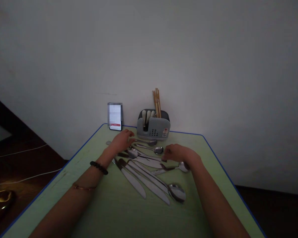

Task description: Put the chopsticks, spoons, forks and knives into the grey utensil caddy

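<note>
A home is suggested by cutlery spread on a table, its far edge set against a wall.

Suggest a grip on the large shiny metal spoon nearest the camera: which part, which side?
Probably the slim handle of the large, shiny, oval-bowled metal spoon, just behind the bowl, pinched from above and the right. The handle runs away to the left, with a long flat silver metal knife close along its left side, while bare, blue-edged, pale-green tabletop lies right of the bowl.
</note>
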The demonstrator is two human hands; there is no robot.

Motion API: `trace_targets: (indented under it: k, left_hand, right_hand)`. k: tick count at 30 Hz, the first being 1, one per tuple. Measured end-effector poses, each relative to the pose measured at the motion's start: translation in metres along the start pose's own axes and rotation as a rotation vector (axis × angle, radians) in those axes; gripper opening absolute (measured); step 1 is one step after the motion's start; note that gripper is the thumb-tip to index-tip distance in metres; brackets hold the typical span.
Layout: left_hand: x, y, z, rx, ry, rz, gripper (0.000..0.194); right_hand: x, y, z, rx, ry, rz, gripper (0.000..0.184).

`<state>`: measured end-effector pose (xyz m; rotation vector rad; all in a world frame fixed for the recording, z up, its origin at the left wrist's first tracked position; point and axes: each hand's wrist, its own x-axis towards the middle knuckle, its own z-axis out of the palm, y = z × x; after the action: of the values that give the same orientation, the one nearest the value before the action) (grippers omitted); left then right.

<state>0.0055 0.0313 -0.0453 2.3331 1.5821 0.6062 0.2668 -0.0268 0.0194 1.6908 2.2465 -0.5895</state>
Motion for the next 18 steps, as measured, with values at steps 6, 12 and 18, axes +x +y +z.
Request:
trace_targets:
  k: [6, 12, 18]
  left_hand:
    - [-0.06, 0.008, -0.009, 0.063, 0.056, 0.323, 0.037]
    - [-0.084, -0.004, 0.006, 0.186, -0.099, 0.349, 0.05]
    - [-0.088, 0.008, 0.014, 0.299, -0.19, 0.312, 0.063]
  right_hand:
    - [-0.016, -0.006, 0.012, 0.029, 0.195, -0.064, 0.034]
    - [-0.036, -0.004, 0.064, 0.09, 0.531, -0.25, 0.046]
    - [-0.037, 0.01, 0.095, 0.048, 0.458, -0.244, 0.053]
